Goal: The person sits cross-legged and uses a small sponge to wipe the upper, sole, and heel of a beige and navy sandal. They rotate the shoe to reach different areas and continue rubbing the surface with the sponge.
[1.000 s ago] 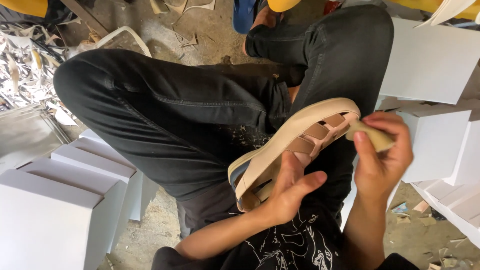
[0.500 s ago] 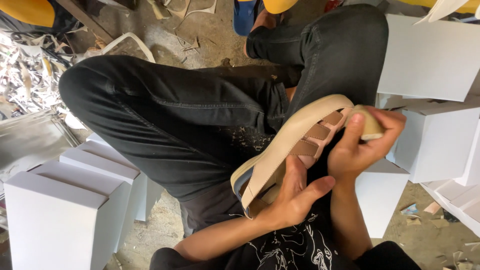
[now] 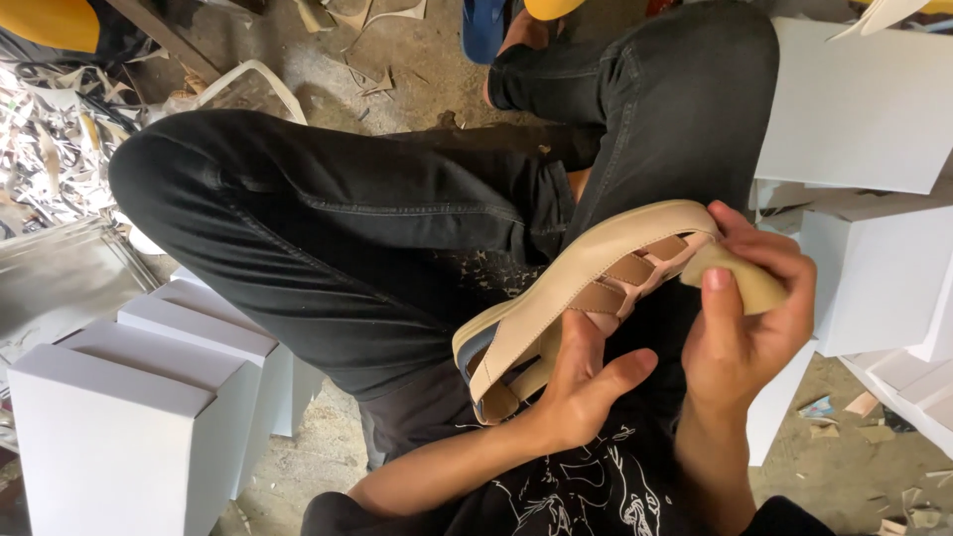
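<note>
Right hand (image 3: 740, 333) shifted toward sandal (image 3: 586, 298) toe — pinching tan block (image 3: 740, 278); left hand (image 3: 581, 392) gripping, fingers hidden.

Smooth matt leather-look sandal (image 3: 556, 308), spongy matt block (image 3: 740, 283), matt cardboard boxes (image 3: 129, 417).

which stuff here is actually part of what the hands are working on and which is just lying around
In use:
- beige sandal, held by the left hand
- tan pad, gripped in the right hand against the sandal's straps

Lying about:
- white boxes on both sides
- shiny scraps
- blue slipper
</note>
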